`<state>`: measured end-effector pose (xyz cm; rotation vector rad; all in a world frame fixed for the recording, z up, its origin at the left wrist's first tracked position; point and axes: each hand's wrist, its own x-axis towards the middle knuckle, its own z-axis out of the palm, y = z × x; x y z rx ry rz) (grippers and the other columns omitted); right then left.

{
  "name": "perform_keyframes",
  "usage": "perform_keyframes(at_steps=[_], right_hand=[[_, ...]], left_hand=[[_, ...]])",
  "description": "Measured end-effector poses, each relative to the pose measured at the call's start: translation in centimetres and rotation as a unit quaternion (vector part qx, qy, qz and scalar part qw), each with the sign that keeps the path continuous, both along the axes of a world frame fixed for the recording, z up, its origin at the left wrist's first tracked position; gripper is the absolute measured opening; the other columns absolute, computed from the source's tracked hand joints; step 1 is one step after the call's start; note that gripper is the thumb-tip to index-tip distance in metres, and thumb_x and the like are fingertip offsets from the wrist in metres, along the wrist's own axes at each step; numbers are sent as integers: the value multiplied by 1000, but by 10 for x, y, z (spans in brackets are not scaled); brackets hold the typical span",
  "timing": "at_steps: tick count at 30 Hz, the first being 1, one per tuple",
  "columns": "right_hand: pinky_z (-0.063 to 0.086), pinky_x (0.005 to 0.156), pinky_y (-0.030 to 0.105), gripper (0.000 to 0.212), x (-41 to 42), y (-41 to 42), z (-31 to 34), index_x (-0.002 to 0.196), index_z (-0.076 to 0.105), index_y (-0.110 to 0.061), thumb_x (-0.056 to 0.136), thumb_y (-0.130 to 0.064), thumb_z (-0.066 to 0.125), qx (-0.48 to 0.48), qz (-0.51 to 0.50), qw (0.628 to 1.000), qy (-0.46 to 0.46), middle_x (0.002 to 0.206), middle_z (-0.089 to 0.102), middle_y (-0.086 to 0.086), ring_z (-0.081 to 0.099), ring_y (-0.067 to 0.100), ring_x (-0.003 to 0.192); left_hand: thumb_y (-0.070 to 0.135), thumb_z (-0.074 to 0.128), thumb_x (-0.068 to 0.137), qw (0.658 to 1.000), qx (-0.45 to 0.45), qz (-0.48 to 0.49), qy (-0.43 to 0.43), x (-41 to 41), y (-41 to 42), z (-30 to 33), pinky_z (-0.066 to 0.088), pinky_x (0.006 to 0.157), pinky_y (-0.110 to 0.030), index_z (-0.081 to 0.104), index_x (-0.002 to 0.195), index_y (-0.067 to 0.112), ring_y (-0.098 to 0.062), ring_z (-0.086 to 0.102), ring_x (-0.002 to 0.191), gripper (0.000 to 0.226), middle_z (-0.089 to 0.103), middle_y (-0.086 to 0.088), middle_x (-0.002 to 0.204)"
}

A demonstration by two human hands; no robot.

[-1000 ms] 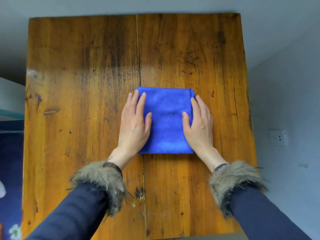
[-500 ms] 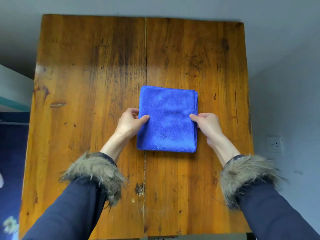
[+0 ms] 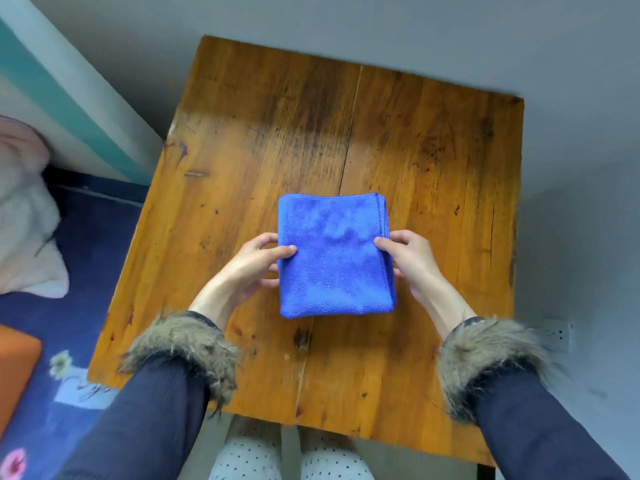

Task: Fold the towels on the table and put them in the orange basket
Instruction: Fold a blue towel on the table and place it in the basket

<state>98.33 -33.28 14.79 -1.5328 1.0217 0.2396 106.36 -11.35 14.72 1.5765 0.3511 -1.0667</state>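
A folded blue towel (image 3: 334,254) sits at the centre of the frame over the wooden table (image 3: 433,161). The left hand (image 3: 254,268) pinches its left edge and the right hand (image 3: 410,258) pinches its right edge, fingers curled around the cloth. An orange basket (image 3: 14,368) shows at the lower left edge.

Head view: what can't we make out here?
- Orange basket: head view, cut off by left edge; inside unseen.
- Folded blue microfibre towel: underside, layer count hidden by top layer.
- Fingers under towel: left hand, right hand, hidden by cloth.
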Motion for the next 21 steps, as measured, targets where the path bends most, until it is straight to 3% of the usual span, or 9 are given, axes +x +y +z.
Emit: perform_keyframes(at_steps=[3, 8, 14, 17, 21], right_hand=[[49, 74, 36, 11, 6, 36, 21, 80, 56, -22, 85, -16, 64, 12, 46, 999, -9, 96, 63, 3, 59, 15, 80], [44, 66, 32, 13, 13, 108, 55, 78, 54, -21, 86, -16, 62, 46, 151, 987, -24, 90, 59, 1, 54, 11, 70], [45, 46, 19, 9, 14, 217, 93, 84, 52, -18, 89, -15, 60, 36, 271, 961, -42, 81, 58, -1, 53, 4, 55], [43, 47, 20, 6, 6, 286, 106, 91, 52, -16, 90, -14, 58, 18, 325, 944, -53, 75, 57, -3, 52, 1, 50], [44, 50, 23, 7, -8, 387, 117, 95, 52, -13, 90, -13, 58, 18, 390, 919, -64, 74, 58, -2, 55, 5, 56]], left_hand=[[18, 61, 88, 999, 3, 30, -11, -13, 45, 21, 48, 65, -28, 57, 94, 24, -8, 61, 69, 9, 67, 5, 92], [26, 60, 90, 995, 11, 92, -36, -43, 131, 53, 52, 76, -34, 57, 107, 24, -14, 65, 85, 17, 68, 3, 105], [22, 57, 92, 973, 40, 204, -101, -95, 234, 87, 51, 66, -30, 57, 102, 24, -11, 63, 72, 10, 65, 2, 95], [20, 55, 93, 959, 39, 257, -114, -129, 292, 101, 51, 64, -28, 55, 103, 21, -13, 62, 71, 11, 65, -1, 94], [17, 53, 94, 931, 52, 338, -130, -175, 379, 112, 46, 53, -20, 55, 102, 20, -2, 60, 60, 9, 64, 3, 90]])
